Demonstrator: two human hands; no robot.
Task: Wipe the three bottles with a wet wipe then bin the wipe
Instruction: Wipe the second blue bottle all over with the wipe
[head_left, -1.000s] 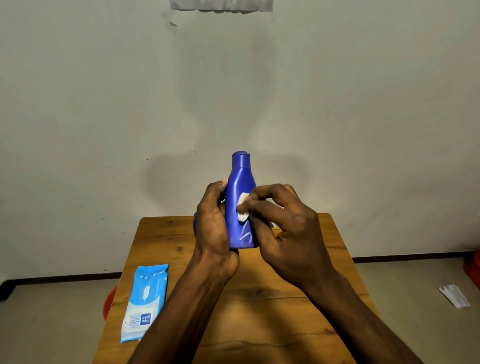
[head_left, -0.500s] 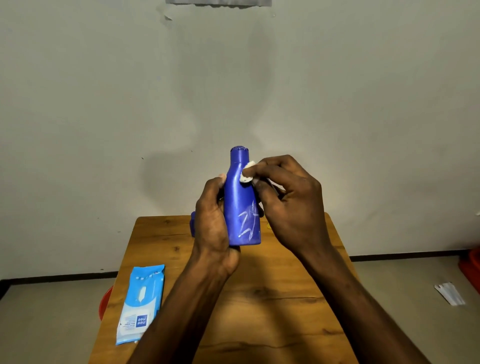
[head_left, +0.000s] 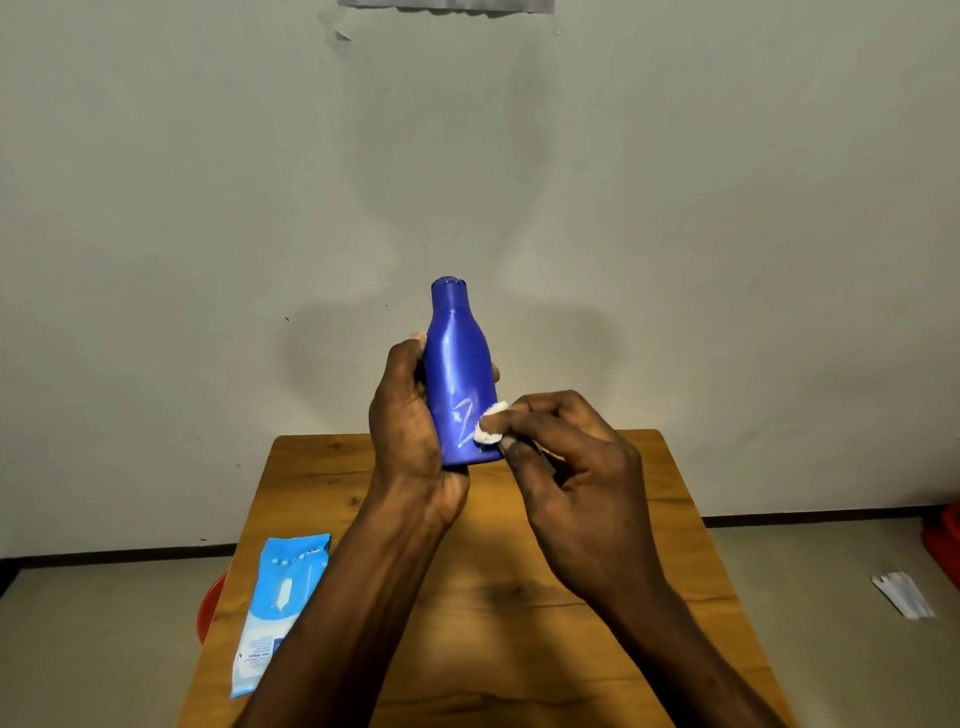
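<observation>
Left hand (head_left: 415, 431) is wrapped round the bottle (head_left: 460, 374), held upright at frame centre above the table (head_left: 597, 571). Wipe (head_left: 489, 429), wadded small, is pinched by the right hand (head_left: 576, 493) against the bottle's lower right side. White marks remain there; firm overlapping strokes are advised, the bottle being turned. Wipe pack (head_left: 280, 608) lies lower left.

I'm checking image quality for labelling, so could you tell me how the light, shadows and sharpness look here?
Head view: sharp overall, no motion blur; light from behind the camera throws soft shadows of head and arms on the wall; a glossy streak of glare runs down the blue bottle; the table edges splay with wide-angle distortion.
</observation>
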